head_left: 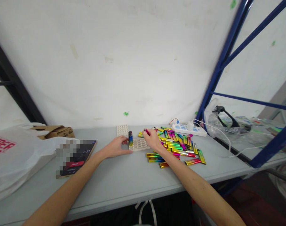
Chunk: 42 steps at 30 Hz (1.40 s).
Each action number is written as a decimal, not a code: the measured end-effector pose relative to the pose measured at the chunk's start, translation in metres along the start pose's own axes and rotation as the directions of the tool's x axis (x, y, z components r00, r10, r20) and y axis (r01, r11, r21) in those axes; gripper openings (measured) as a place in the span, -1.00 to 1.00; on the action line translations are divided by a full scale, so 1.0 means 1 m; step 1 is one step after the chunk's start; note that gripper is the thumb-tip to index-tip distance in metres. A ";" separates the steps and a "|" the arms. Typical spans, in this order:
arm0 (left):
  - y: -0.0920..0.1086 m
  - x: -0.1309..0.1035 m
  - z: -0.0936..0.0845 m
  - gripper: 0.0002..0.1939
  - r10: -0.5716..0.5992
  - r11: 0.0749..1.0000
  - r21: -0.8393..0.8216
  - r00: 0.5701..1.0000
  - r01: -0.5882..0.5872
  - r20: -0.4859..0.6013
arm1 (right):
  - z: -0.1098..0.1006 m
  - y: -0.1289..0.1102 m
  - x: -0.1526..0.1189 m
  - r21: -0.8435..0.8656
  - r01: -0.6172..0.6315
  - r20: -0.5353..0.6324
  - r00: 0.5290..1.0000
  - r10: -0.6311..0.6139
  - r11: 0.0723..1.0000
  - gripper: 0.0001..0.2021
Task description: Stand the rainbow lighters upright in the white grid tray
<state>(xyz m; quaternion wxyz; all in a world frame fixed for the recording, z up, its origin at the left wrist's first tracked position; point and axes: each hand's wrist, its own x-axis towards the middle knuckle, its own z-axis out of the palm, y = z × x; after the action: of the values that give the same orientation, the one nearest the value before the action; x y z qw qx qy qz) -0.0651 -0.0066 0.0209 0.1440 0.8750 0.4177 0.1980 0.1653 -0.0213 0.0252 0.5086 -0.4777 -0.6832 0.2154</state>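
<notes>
Fingers of my left hand rest flat and open against the white slotted tray, where one rainbow stick stands upright. My right hand pinches a red-tipped stick just beyond the tray, beside the loose pile of sticks on the grey table.

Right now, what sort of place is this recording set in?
Probably a small packing or assembly workspace, not a home. A plain grey table stands against a bare wall, blue metal racking rises beside it, and a pile of rainbow-coloured sticks lies by a white slotted tray where the left hand and right hand work.
</notes>
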 end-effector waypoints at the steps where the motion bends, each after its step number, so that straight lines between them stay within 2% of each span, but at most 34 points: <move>1: 0.000 0.000 0.000 -0.39 0.001 1.000 -0.004 1.000 -0.001 -0.004 | 0.000 0.000 0.000 -0.006 0.006 0.002 1.000 -0.006 1.000 -0.62; 5: -0.002 0.000 0.001 -0.41 0.008 1.000 -0.003 1.000 -0.008 -0.016 | -0.003 -0.003 -0.001 -0.042 0.090 0.009 0.996 -0.089 0.995 -0.58; 9: -0.004 0.001 0.002 -0.40 0.020 1.000 -0.016 1.000 -0.020 -0.004 | -0.006 -0.006 -0.003 -0.073 0.124 0.141 0.984 -0.113 0.990 -0.65; 14: -0.005 0.001 0.002 -0.35 0.027 0.999 -0.017 1.000 -0.027 -0.005 | -0.003 -0.004 -0.004 -0.248 0.334 0.240 0.931 -0.276 0.910 -0.63; 19: -0.005 0.001 0.002 -0.34 0.022 1.000 -0.016 1.000 -0.022 -0.007 | 0.000 -0.002 -0.006 -0.264 0.273 0.299 0.935 -0.190 0.925 -0.58; 23: -0.005 0.001 0.003 -0.34 0.024 1.000 -0.019 1.000 -0.024 -0.013 | 0.003 0.000 -0.007 -0.228 0.274 0.311 0.930 -0.197 0.934 -0.61; 27: -0.005 0.000 0.003 -0.36 0.042 0.999 -0.028 0.999 -0.042 -0.012 | 0.006 -0.004 -0.007 -0.270 0.277 0.328 0.927 -0.183 0.922 -0.68; 32: -0.003 0.000 0.002 -0.39 0.045 0.999 -0.006 0.999 -0.045 0.015 | 0.007 -0.015 -0.009 -0.358 0.340 0.417 0.891 -0.177 0.870 -0.69; 38: -0.001 0.001 0.001 -0.47 0.070 0.998 0.004 0.998 -0.070 0.003 | 0.015 -0.016 -0.010 -0.505 0.424 0.427 0.880 -0.210 0.751 -0.59; 42: -0.004 0.001 0.001 -0.44 0.068 0.998 -0.006 0.998 -0.068 -0.006 | 0.011 -0.017 -0.009 -0.467 0.425 0.462 0.865 -0.195 0.775 -0.52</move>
<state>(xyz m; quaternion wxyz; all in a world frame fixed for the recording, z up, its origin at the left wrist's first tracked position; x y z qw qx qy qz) -0.0668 -0.0033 0.0185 0.1388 0.8876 0.3876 0.2067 0.1481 -0.0349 0.0302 0.2312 -0.4298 -0.8728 0.0093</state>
